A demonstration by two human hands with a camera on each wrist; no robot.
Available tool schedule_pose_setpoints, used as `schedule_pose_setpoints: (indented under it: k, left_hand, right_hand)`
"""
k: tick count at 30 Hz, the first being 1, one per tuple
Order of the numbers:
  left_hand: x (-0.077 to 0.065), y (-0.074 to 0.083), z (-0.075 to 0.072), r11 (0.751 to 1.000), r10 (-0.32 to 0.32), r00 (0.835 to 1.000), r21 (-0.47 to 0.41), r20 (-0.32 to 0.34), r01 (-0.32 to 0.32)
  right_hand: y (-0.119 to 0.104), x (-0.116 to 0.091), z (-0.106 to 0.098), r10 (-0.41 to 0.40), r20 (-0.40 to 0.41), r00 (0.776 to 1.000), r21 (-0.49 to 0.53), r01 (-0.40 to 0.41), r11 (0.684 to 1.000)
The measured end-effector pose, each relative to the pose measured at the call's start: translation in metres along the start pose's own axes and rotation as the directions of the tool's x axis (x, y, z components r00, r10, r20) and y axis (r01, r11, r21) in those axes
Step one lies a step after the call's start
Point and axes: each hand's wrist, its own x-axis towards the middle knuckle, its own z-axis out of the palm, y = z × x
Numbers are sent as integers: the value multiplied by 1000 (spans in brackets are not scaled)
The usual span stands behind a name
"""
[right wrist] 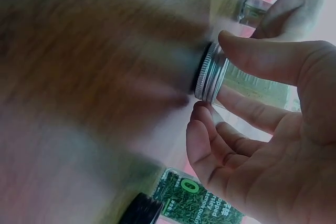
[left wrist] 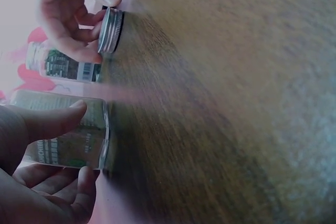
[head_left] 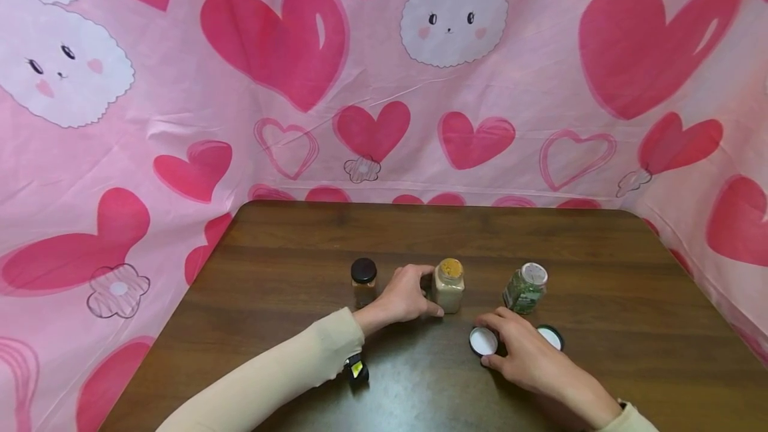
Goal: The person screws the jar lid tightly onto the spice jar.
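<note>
My left hand (head_left: 401,297) grips a clear square spice jar (head_left: 449,295) of pale powder, with a yellow top. In the left wrist view, the thumb lies on one side of the jar (left wrist: 68,142) and the fingers on the other; it stands upright on the table. My right hand (head_left: 528,352) pinches a round screw lid (head_left: 483,341) between thumb and fingers, its white inside facing up. The right wrist view shows the lid's ribbed silvery rim (right wrist: 210,74) low over the tabletop.
A jar of green flakes (head_left: 522,295) with a whitish top stands behind my right hand. Another upturned lid (head_left: 551,337) lies beside that hand, partly hidden. Left of my left hand stands a brown jar with a black cap (head_left: 363,271). A pink patterned cloth (head_left: 384,85) surrounds the wooden table (head_left: 288,245).
</note>
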Motion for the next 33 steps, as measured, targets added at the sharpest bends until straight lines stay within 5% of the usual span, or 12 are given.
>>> schedule_pose_setpoints:
  k: [33]
  left_hand:
    - [0,-1,1,1000,3,1000,-11,-4,-3]
  right_hand:
    - [-4,2,-1,12,-18,1000,-4,-12,1000]
